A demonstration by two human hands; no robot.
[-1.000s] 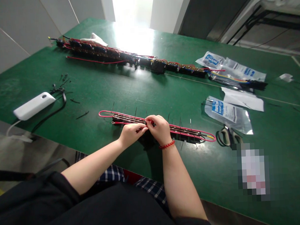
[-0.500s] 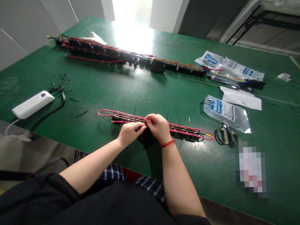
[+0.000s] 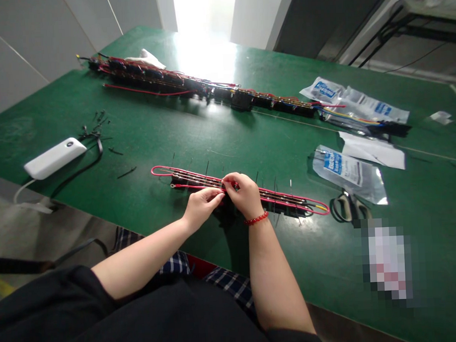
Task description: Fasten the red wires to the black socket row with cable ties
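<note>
Before me lies a long black strip with a bundle of red wires [image 3: 285, 196] looped along it. Thin black cable ties [image 3: 207, 168] stick up from it at intervals. My left hand [image 3: 201, 205] is at the near side of its middle, thumb and fingers pinched together. My right hand [image 3: 244, 193], with a red bead bracelet [image 3: 257, 218] at the wrist, pinches just above the wires, fingertips close to those of the left. Whatever is between the fingertips is too small and covered to make out. A ring terminal [image 3: 173, 185] ends one red wire on the left.
Across the green table [image 3: 143, 129] lies a longer wired assembly [image 3: 217, 93]. To the left are a white device [image 3: 55, 158] with a cable and loose black ties [image 3: 127, 172]. Plastic bags [image 3: 349, 173], white paper [image 3: 374, 150] and scissors [image 3: 346, 206] are at right.
The whole view has shifted slightly, so things appear a little further right. Both hands keep their pinch at the middle of the wire bundle, with hardly any visible movement.
</note>
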